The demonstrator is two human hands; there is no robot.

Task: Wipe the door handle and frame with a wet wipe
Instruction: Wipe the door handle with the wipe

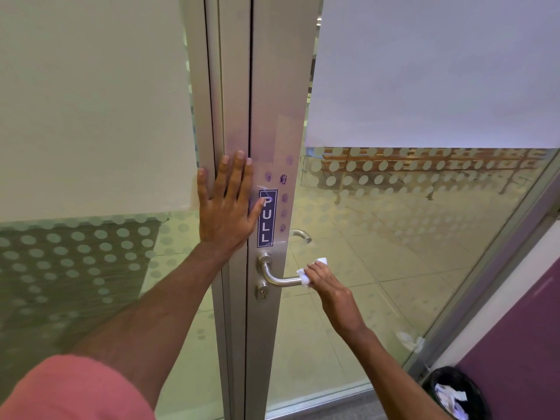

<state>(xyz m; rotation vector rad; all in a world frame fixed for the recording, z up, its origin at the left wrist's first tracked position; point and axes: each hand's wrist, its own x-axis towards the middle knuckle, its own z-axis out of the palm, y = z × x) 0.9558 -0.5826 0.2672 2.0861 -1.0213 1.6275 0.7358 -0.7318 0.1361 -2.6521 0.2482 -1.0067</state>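
Observation:
A silver lever door handle (274,277) sticks out to the right from the aluminium door frame (272,101), just below a blue PULL sticker (267,218). My right hand (330,291) grips a white wet wipe (306,272) wrapped around the free end of the handle. My left hand (228,204) lies flat with fingers spread on the frame, left of the sticker, across the dark gap between the door and the fixed post. Purple smudges (284,189) dot the frame beside the sticker.
Glass panels with frosted dots flank the frame on both sides. A second handle (301,234) shows through the glass on the far side. A black bin (454,395) holding crumpled wipes stands at the bottom right by a purple wall (515,344).

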